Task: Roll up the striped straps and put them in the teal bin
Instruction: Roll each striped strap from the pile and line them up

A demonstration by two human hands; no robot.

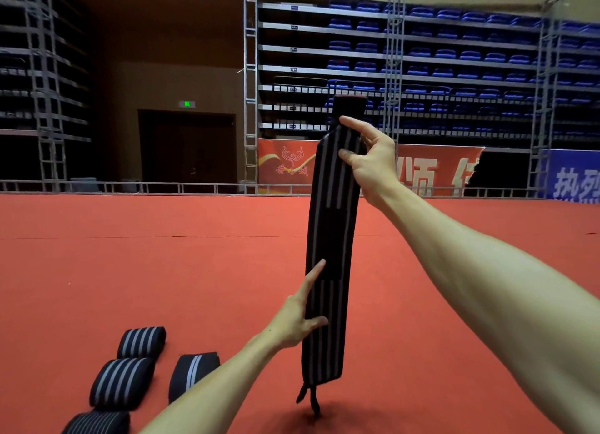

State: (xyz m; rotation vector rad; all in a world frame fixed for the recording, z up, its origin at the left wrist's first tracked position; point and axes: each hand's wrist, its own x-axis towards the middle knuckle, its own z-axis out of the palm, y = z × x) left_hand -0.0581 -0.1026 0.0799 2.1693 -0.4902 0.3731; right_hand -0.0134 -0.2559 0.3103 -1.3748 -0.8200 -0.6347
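Lying nearest, at lower left on the red floor (pixel 162 271): four rolled straps (pixel 121 383), dark with pale stripes, three in a close-set row running away from the camera and a fourth just beside that row on the right. Just right of them, held upright above the floor and hanging full length, unrolled: one striped strap (pixel 328 238), black with grey stripes and a plain dark patch mid-length. Dangling from its lower end, a thin dark loop (pixel 308 398), close to the floor; touching or not, cannot tell. Gripping the lower part from the left edge: the left hand (pixel 297 323), thumb across the front, index finger straight up along the edge, remaining fingers hidden behind the fabric. Pinching near the top from the right: the right hand (pixel 370 160), thumb pressed on the front, index finger lifted at the narrowed end, other fingers curled behind. Farther back, a low metal railing (pixel 162 186) at the floor's edge, then a red banner (pixel 285 167), a dark door (pixel 186 147) and tiers of blue seats (pixel 454 55).
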